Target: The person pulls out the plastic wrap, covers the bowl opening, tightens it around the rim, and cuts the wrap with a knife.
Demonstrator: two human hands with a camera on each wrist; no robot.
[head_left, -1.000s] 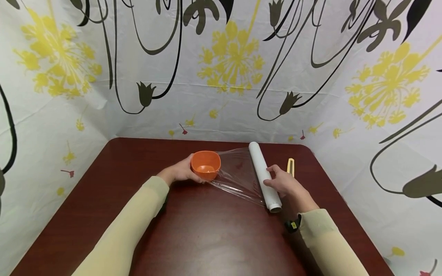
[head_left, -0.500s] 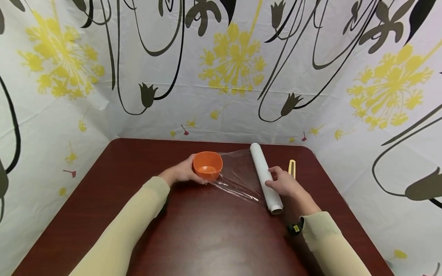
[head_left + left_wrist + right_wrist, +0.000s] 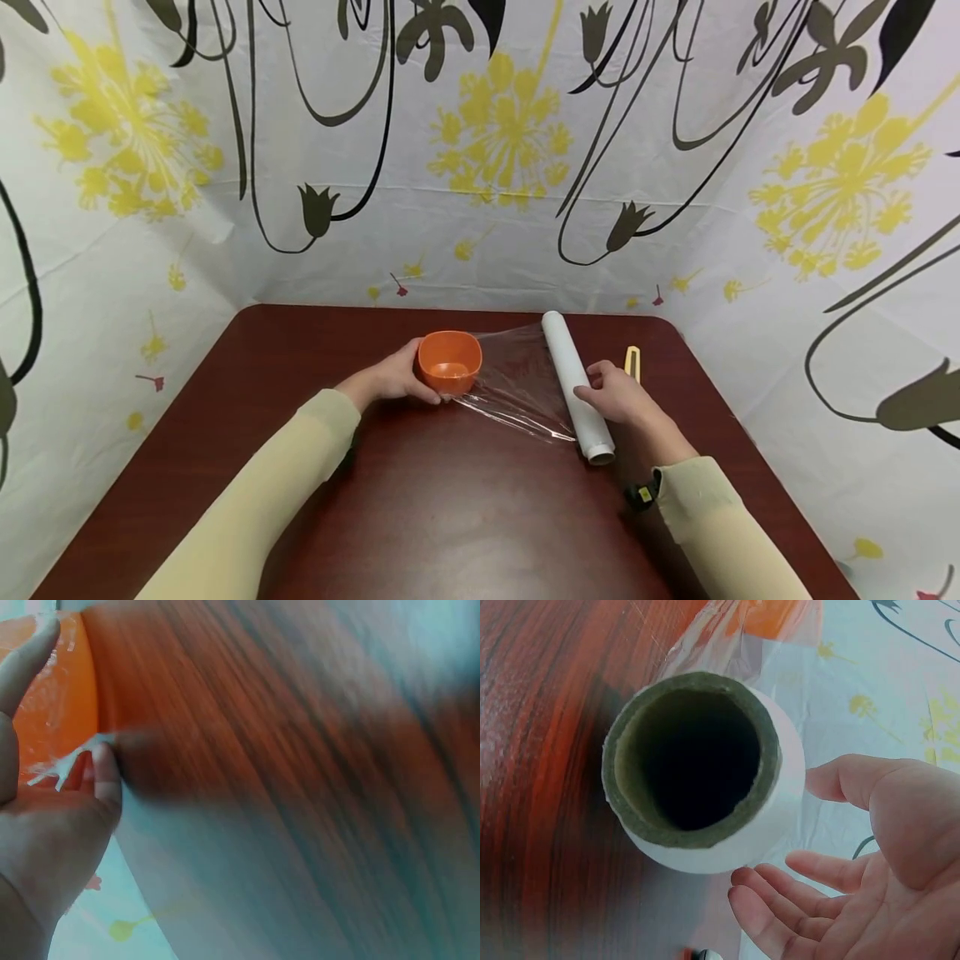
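Observation:
An orange bowl (image 3: 450, 364) sits at the table's far middle, its mouth facing up. My left hand (image 3: 392, 375) holds it from the left; in the left wrist view the thumb (image 3: 34, 664) lies along the film-covered wall and the fingertips are beneath a film edge. Clear cling film (image 3: 517, 375) stretches from the bowl to a white cling film roll (image 3: 576, 387). My right hand (image 3: 618, 394) is at the roll's right side, fingers relaxed. In the right wrist view its thumb touches the roll, and its fingertips are below the hollow cardboard core (image 3: 694, 840).
A yellow utility knife (image 3: 632, 361) lies just beyond the right hand, partly hidden by it. The dark red table (image 3: 465, 517) is bordered at the back and sides by a white floral-patterned sheet (image 3: 450, 225).
The bowl and roll stay nearly in place. My right forefinger has drawn slightly back from the roll, and my left hand has shifted a little on the bowl.

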